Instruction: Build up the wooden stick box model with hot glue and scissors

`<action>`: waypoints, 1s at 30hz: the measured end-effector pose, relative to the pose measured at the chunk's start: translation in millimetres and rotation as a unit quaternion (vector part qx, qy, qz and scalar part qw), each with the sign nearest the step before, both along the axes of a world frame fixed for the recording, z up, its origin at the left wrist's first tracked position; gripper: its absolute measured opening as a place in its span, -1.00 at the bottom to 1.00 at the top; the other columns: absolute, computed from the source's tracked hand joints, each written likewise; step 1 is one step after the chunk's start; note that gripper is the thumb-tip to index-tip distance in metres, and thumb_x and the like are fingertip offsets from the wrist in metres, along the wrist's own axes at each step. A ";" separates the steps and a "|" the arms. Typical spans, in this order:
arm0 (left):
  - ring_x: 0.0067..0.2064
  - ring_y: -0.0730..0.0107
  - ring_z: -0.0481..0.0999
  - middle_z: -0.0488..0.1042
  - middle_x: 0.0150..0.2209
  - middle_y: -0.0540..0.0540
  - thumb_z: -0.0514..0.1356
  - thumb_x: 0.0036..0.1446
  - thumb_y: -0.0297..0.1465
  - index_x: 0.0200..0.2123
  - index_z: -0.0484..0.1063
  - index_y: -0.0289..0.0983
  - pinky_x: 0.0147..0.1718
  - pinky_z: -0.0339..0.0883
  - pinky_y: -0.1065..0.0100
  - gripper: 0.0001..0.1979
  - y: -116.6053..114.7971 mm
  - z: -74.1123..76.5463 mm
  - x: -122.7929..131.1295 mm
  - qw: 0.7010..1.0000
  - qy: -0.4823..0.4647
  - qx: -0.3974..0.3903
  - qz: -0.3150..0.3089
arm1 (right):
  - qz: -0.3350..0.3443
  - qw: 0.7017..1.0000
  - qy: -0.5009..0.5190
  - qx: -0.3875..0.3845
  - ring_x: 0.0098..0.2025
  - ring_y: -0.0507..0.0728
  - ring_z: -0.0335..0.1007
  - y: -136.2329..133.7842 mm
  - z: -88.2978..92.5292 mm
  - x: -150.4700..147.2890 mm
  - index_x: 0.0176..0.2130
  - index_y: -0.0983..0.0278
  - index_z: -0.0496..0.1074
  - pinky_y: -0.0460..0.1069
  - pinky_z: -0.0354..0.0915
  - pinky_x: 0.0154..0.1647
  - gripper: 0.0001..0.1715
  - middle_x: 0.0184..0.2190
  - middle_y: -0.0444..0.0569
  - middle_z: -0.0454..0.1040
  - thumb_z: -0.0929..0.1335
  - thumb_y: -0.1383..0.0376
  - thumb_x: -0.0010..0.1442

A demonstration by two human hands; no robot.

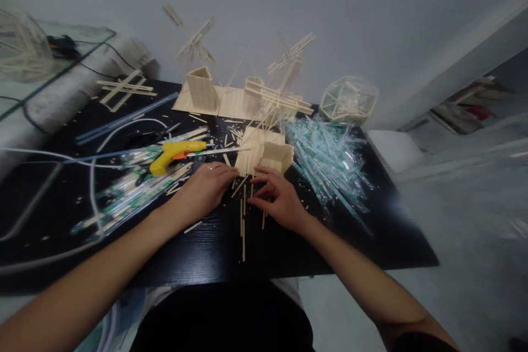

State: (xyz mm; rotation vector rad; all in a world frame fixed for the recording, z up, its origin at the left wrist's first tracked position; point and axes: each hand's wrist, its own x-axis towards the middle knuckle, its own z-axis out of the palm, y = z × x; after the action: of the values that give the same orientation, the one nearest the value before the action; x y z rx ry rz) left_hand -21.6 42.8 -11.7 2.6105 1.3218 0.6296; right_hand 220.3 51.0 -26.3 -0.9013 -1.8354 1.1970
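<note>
Head view: stick base (246,160), edge apparently being squared
Left hand (208,184): at edge, grip can't tell
Right hand (281,198): fingers apart
Next move: likely wants steadying

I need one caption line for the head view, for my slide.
Left hand and right hand at a stick-built model on a black table, yellow glue gun to the left.

Here's the head camera, peering forward and down from above and behind the left hand (208,182) and right hand (279,196)! Fairly near, it spans the black table (289,258) around them and the wall (256,5) beyond.
</note>
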 end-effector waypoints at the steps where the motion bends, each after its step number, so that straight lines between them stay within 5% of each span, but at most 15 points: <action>1: 0.10 0.12 0.53 0.56 0.08 -0.24 0.06 0.34 -0.54 0.08 0.49 -0.32 0.15 0.35 0.07 -0.67 0.0 -0.8 0.3 1.000 -0.004 -0.001 -0.002 | 0.002 1.000 0.004 -0.003 -0.36 0.01 0.62 0.2 -0.3 -0.1 -0.07 0.23 0.53 0.03 0.60 -0.18 -0.62 0.26 0.15 0.31 0.56 0.28 0.11; 7: 0.03 0.13 0.56 0.59 0.03 -0.22 0.03 0.37 -0.45 0.06 0.50 -0.28 0.08 0.40 0.09 -0.67 -1.0 9.4 -2.3 0.998 -0.045 -0.003 0.033 | 0.016 0.999 0.034 -0.036 -0.34 0.00 0.61 0.6 -1.2 -0.8 -0.08 0.22 0.53 0.02 0.59 -0.20 -0.59 0.29 0.13 0.28 0.58 0.30 0.06; 11: -0.04 0.04 0.55 0.60 -0.11 -0.23 0.02 0.37 -0.31 -0.07 0.54 -0.28 0.01 0.39 0.07 -0.68 -0.6 35.8 -17.1 0.975 -0.022 0.051 0.216 | 0.030 0.997 0.049 -0.051 -0.27 0.03 0.62 0.8 -1.2 -1.6 -0.11 0.23 0.53 0.03 0.60 -0.19 -0.59 0.30 0.14 0.27 0.59 0.29 0.04; 14: -0.09 -0.09 0.51 0.55 -0.18 -0.32 0.01 0.35 -0.20 -0.13 0.51 -0.34 -0.11 0.40 0.04 -0.62 3.2 53.2 -35.4 0.923 0.055 0.039 0.379 | 0.026 0.996 0.066 -0.058 -0.26 0.04 0.62 0.6 -1.7 -2.5 -0.11 0.23 0.53 0.02 0.60 -0.20 -0.59 0.29 0.13 0.28 0.59 0.30 0.02; 16: -0.11 -0.10 0.49 0.53 -0.18 -0.38 0.02 0.32 -0.10 -0.16 0.49 -0.37 -0.15 0.39 0.06 -0.55 6.9 58.3 -48.1 0.897 0.104 -0.001 0.430 | 0.024 0.995 0.071 -0.063 -0.26 0.04 0.62 0.4 -1.8 -2.9 -0.10 0.22 0.53 0.04 0.60 -0.19 -0.57 0.29 0.13 0.28 0.59 0.28 0.02; 22: -0.23 -0.15 0.54 0.55 -0.29 -0.36 -0.07 0.23 0.17 -0.30 0.50 -0.34 -0.31 0.38 0.11 -0.31 15.1 57.7 -64.2 0.869 0.179 -0.156 0.435 | 0.011 0.997 0.062 -0.050 -0.29 0.02 0.62 1.3 -1.3 -2.6 -0.07 0.21 0.51 -0.02 0.56 -0.26 -0.53 0.28 0.13 0.30 0.60 0.31 0.01; 30: -0.19 -0.23 0.56 0.56 -0.23 -0.47 -0.10 0.30 0.07 -0.24 0.50 -0.42 -0.29 0.37 0.07 -0.33 17.7 67.8 -57.5 0.850 0.131 -0.197 0.471 | -0.007 0.995 0.062 -0.072 -0.32 0.03 0.62 4.1 0.0 -4.1 -0.07 0.21 0.49 -0.08 0.50 -0.38 -0.45 0.26 0.15 0.33 0.62 0.19 -0.04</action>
State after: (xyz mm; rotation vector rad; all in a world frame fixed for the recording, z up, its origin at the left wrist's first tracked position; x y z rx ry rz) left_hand -79.1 60.5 56.1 1.6307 2.5011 0.0373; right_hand 216.2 55.1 -26.4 -0.8967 -1.6586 1.3605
